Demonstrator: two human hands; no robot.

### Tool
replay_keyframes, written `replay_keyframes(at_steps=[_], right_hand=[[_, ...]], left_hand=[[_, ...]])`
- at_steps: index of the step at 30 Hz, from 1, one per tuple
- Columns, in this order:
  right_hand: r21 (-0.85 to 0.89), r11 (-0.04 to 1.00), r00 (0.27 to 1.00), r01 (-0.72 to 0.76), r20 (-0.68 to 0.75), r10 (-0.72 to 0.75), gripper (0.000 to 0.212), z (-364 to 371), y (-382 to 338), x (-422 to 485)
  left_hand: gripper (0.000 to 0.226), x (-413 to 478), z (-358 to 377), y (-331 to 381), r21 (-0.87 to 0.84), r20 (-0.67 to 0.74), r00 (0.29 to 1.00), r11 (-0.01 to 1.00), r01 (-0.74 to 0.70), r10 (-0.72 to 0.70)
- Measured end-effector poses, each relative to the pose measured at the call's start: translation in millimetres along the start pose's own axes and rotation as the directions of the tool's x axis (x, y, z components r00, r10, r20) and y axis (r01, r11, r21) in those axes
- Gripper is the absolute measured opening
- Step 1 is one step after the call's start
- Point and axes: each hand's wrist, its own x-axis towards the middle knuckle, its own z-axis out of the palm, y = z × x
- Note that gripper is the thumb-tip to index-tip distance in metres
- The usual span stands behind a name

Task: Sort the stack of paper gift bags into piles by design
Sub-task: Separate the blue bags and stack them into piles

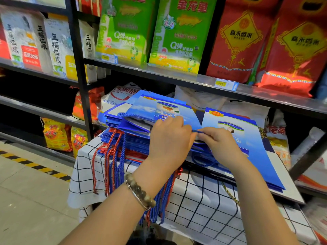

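Observation:
A thick stack of flattened blue gift bags (127, 138) lies on a small table with a white black-grid cloth (203, 200). Red and blue rope handles (113, 156) hang over its front edge. To the right lies a separate pile of blue bags (251, 144) with a printed tin picture. My left hand (168, 138) rests on the top bag of the stack and pinches a blue rope handle (196, 132). My right hand (219, 144) pinches the same blue rope from the other side, between the two piles.
Black metal shelving (177, 75) rises right behind the table, holding green (178, 32), red (265, 41) and white rice bags (53, 43). Lower shelves hold more sacks. A tiled floor with a yellow-black hazard strip (35, 165) lies to the left.

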Motion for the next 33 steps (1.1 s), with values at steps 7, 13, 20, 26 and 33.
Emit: replay_keyframes(at_steps=[7, 13, 20, 26, 33], right_hand=[[-0.059, 0.998, 0.995, 0.033, -0.092, -0.039, 0.020, 11.4, -6.1, 0.2], [-0.055, 0.998, 0.966, 0.028, -0.255, -0.041, 0.015, 19.4, -2.8, -6.9], [-0.017, 0.997, 0.922, 0.076, -0.379, -0.077, 0.026, 28.3, -0.2, -20.8], [-0.024, 0.990, 0.880, 0.142, -0.455, -0.138, 0.010, 39.1, -1.2, -28.6], [-0.058, 0.975, 0.865, 0.217, -0.452, -0.219, 0.010, 38.2, 7.4, -33.2]], left_hand=[[0.019, 9.3, -17.8, 16.9, 0.072, 0.300, 0.952, 0.997, 0.031, -0.051], [0.011, 4.6, -26.7, 10.1, -0.050, 0.325, 0.944, 0.995, 0.083, -0.062], [0.033, 7.9, -47.5, 0.9, -0.194, 0.349, 0.929, 0.961, 0.198, -0.121], [0.024, 36.9, -37.9, -25.6, -0.264, 0.486, 0.860, 0.964, -0.027, 0.157], [0.013, 45.7, -20.4, -26.0, -0.103, 0.459, 0.885, 0.994, -0.033, 0.077]])
